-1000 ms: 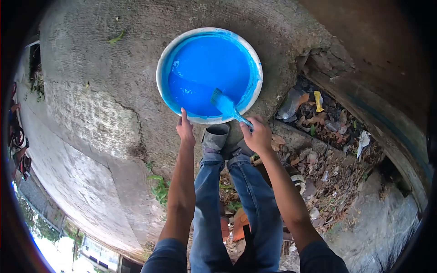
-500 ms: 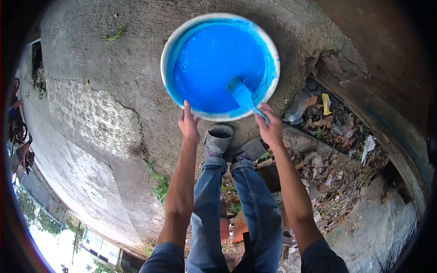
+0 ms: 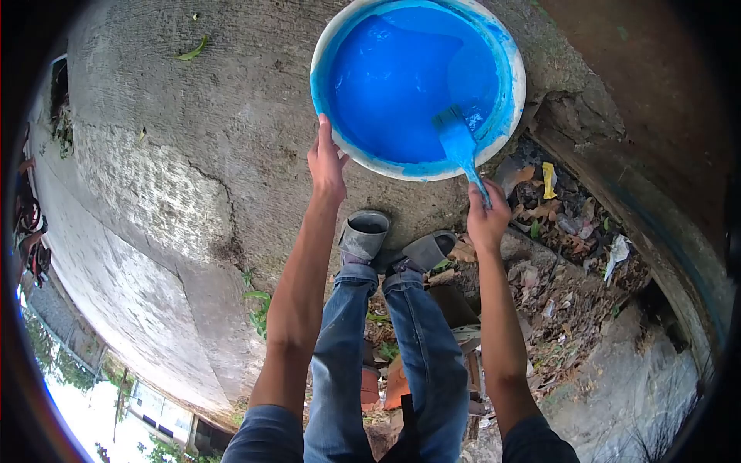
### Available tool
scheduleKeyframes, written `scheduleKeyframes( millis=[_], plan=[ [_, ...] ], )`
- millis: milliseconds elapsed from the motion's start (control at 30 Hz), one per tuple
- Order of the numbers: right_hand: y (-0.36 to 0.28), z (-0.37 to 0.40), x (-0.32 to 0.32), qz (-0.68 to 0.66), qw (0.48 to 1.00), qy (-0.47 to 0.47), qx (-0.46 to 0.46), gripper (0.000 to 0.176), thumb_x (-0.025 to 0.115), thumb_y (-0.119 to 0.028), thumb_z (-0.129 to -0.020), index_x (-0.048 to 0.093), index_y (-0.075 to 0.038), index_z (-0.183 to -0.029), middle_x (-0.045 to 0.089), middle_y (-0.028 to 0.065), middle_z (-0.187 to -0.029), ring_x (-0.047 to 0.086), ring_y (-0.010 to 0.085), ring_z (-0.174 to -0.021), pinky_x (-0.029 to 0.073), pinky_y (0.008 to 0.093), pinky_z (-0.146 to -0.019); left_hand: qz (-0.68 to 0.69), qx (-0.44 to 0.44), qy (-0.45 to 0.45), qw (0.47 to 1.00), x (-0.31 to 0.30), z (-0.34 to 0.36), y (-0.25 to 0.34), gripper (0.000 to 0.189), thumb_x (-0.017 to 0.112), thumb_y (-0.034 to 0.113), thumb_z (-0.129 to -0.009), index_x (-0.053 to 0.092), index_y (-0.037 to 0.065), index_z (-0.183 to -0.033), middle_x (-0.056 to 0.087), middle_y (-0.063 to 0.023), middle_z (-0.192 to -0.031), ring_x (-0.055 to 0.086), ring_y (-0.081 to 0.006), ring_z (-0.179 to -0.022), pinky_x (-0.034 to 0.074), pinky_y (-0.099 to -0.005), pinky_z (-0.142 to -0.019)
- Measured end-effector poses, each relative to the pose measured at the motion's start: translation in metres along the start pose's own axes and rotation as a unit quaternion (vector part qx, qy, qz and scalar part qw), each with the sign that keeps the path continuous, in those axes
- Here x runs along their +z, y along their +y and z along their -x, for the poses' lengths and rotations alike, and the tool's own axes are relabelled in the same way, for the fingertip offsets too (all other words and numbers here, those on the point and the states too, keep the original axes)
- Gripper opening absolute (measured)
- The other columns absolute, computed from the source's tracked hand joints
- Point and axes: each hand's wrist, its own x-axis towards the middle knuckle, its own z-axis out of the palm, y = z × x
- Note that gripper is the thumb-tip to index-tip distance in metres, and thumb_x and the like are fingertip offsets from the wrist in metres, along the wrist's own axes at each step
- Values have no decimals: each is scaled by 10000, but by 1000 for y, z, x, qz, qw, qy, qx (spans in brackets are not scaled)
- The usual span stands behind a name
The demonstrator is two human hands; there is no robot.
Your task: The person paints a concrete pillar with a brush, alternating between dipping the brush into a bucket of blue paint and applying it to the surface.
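Observation:
A round white tub (image 3: 512, 127) smeared with paint round its inner wall stands out in front of my feet. Bright blue paint (image 3: 390, 85) fills much of it, with a lighter blue patch along the right side. My left hand (image 3: 327, 163) grips the tub's lower left rim, fingertips at its outer edge. In my right hand (image 3: 488, 220) is the handle of a blue-coated paintbrush (image 3: 460, 147), which crosses the lower right rim. The brush's dark bristles point into the tub, over the paint.
My grey slip-on shoes (image 3: 366, 231) are just below the tub. Rough concrete (image 3: 154, 116) spreads to the left. On the right lies a ditch with dry leaves and litter (image 3: 567, 224), bordered by a concrete edge (image 3: 610, 181). Bicycles (image 3: 32, 231) show at the far left.
The tub has shifted right and up in view, with my left hand still at its rim. My right hand and the paintbrush have moved right, and the paint surface now shows a lighter patch.

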Motion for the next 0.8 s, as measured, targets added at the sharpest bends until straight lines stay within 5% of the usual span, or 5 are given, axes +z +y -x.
scheduleKeyframes(
  millis=[167, 300, 533, 800],
  plan=[
    [32, 13, -19, -47, 998, 25, 23, 190, 631, -148, -861, 649, 21, -947, 610, 88, -983, 586, 165, -787, 472, 297, -670, -4, -6, -1, 1000, -5, -4, -1, 838, 395, 665, -874, 398, -36, -1334, 477, -180, -1303, 450, -281, -1212, 331, -471, -1025],
    [43, 20, -24, -35, 996, -8, 76, 180, 620, -143, -862, 640, 17, -941, 603, 68, -854, 562, 161, -720, 449, 289, -640, 1, 2, -14, 1000, -10, -8, -4, 846, 447, 634, -877, 375, -67, -1344, 494, -207, -1286, 475, -297, -1201, 399, -440, -970],
    [34, 22, -16, 14, 999, -16, 36, 176, 618, -140, -845, 648, 13, -927, 616, 100, -839, 570, 185, -702, 449, 310, -635, -18, 6, -18, 1000, -11, -12, -9, 777, 376, 634, -901, 422, -22, -1316, 494, -171, -1276, 461, -270, -1198, 347, -472, -1016],
    [1, 23, -25, 94, 995, -26, 28, 208, 634, -213, -823, 656, -14, -880, 612, 88, -623, 599, 236, -537, 453, 345, -509, -89, 3, 46, 995, -15, -8, -12, 838, 392, 665, -876, 391, -33, -1339, 445, -186, -1339, 398, -286, -1273, 319, -463, -1036]
  ],
)
